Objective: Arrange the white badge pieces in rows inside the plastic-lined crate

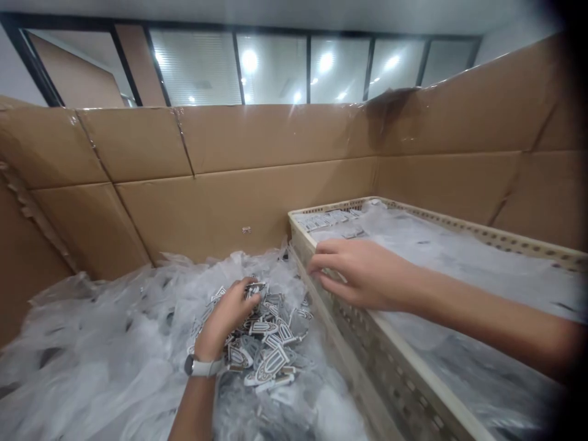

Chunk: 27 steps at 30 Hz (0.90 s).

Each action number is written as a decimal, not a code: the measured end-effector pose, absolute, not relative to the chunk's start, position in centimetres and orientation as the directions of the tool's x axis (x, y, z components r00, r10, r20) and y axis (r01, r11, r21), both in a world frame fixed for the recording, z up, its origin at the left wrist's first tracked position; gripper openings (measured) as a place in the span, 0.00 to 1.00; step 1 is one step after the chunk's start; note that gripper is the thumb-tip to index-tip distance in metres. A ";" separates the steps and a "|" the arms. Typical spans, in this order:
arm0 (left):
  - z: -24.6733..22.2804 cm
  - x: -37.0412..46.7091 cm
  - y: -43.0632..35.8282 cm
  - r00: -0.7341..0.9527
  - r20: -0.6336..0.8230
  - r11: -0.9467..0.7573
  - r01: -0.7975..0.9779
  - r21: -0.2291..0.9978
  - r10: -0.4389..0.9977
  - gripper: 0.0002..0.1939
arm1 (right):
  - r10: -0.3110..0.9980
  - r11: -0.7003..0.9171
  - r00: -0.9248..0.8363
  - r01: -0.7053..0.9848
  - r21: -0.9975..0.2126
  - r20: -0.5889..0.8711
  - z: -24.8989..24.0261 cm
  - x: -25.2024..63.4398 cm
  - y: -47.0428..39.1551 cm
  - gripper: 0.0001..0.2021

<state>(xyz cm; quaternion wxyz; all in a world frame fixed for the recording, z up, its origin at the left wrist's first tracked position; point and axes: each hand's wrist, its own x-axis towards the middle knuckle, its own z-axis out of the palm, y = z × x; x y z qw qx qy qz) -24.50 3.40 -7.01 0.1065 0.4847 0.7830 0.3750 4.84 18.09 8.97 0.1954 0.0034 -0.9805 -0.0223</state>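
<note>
My left hand (232,309), with a watch on its wrist, reaches onto a pile of small flat white-and-grey pieces (271,361). Its fingertips touch pieces at the back of the pile; whether it grips one cannot be made out. Above the near side wall of a cream plastic crate (413,361) hangs my right hand (351,269), its fingers bent and a gap showing between thumb and fingers, with nothing visible in them. Clear plastic film (413,236) covers much of the crate's contents, and some flat pieces (326,219) lie at its far left corner.
Crumpled clear plastic bags (105,349) spread around the pile on the left. Tall cardboard walls (257,138) enclose the bags and the crate at the back, left and right. One small piece (247,230) is on the back cardboard wall. Windows (275,67) stand beyond.
</note>
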 end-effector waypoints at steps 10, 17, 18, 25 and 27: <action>-1.9 -19.9 2.6 -0.452 0.285 -0.146 0.318 0.937 0.845 0.27 | 0.116 0.981 -0.871 0.025 -0.194 0.478 7.6 4.0 16.8 0.11; 0.2 -16.5 1.6 -0.265 0.221 -0.252 -0.091 0.963 0.939 0.23 | 0.151 0.955 -0.855 -0.002 -0.296 0.495 7.6 3.6 15.9 0.21; 0.3 -16.2 1.7 -0.226 0.230 -0.254 -0.084 0.963 0.947 0.22 | 0.159 0.946 -0.859 -0.008 -0.323 0.487 7.7 3.6 15.9 0.20; 0.6 -15.1 1.8 -0.130 0.204 -0.212 -0.052 0.976 0.970 0.23 | 0.248 0.900 -0.862 0.036 -0.434 0.442 7.6 3.3 15.6 0.07; 0.8 -15.0 1.7 -0.143 0.197 -0.203 -0.030 0.979 0.970 0.25 | 0.257 0.907 -0.835 0.035 -0.419 0.486 7.6 3.3 15.6 0.06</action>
